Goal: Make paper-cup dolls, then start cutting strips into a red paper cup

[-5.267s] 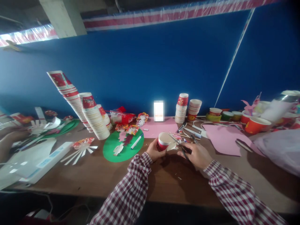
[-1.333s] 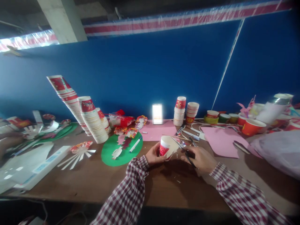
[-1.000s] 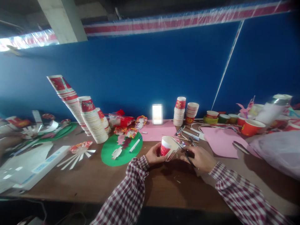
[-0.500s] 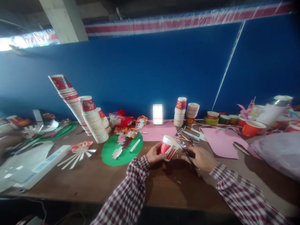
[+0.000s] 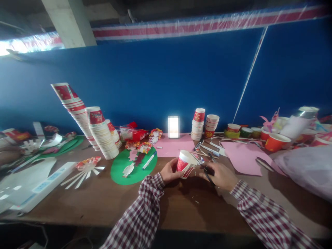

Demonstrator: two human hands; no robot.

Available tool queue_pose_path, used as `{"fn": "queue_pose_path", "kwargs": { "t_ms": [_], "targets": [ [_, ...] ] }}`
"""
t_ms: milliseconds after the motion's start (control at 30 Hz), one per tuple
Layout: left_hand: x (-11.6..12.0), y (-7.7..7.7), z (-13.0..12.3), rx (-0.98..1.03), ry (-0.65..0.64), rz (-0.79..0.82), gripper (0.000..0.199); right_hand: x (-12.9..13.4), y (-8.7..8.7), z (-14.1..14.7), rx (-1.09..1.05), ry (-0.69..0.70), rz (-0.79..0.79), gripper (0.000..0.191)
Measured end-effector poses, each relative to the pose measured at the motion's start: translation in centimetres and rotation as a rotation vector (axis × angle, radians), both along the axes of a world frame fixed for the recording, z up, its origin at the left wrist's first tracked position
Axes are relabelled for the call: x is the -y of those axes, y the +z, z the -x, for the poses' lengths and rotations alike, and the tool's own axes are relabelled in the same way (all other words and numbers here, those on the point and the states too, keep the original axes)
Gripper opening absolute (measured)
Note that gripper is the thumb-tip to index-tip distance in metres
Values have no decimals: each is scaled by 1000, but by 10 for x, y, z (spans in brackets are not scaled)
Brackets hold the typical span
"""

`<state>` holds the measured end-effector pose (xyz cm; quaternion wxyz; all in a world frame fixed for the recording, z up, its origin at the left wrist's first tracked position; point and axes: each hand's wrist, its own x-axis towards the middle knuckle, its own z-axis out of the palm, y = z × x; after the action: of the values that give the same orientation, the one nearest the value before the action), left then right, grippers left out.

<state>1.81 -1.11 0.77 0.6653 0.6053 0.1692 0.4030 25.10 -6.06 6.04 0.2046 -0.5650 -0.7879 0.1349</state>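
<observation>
A red and white paper cup [image 5: 183, 165] is in my left hand [image 5: 169, 172], fingers wrapped round its left side. Its right side is cut into narrow strips that fan out. My right hand [image 5: 220, 176] is closed on dark-handled scissors [image 5: 207, 173], whose blades point at the cut side of the cup. Small white paper scraps [image 5: 196, 200] lie on the brown table [image 5: 181, 214] below. Behind the cup is a pink sheet [image 5: 173, 144], and left of my left hand is a green paper oval [image 5: 116, 171] bearing cut-out figures and a marker [image 5: 149, 161].
Tall cup stacks [image 5: 102, 135] lean at the left, near a fringed paper piece [image 5: 88, 166] and a long white box [image 5: 49, 186]. Shorter stacks [image 5: 198, 124] stand behind. At the right are another pink sheet [image 5: 242, 159], orange cups [image 5: 277, 142] and a plastic bag [image 5: 306, 169]. Someone's hand shows far left.
The view has shifted slightly. The cup looks turned a little in my left hand, with its strips more slanted. Both hands keep their holds.
</observation>
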Motion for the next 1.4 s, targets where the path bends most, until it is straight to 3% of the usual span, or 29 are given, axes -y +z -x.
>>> {"fn": "queue_pose_path", "kwargs": {
  "t_ms": [233, 800, 1167, 1400],
  "targets": [
    [-3, -12, -3, -17, 82, -4, 68, 3, 4, 1, 40, -14, -19, 36],
    [-3, -10, -2, 25, -5, 39, 69, 3, 3, 2, 33, 22, -55, 24],
    [1, -4, 0, 7, -24, 62, 65, 5, 3, 1, 75, 26, -71, 27],
    [-3, -10, 2, 2, -44, 62, 64, 5, 2, -2, 84, 30, -71, 27]
  ]
}}
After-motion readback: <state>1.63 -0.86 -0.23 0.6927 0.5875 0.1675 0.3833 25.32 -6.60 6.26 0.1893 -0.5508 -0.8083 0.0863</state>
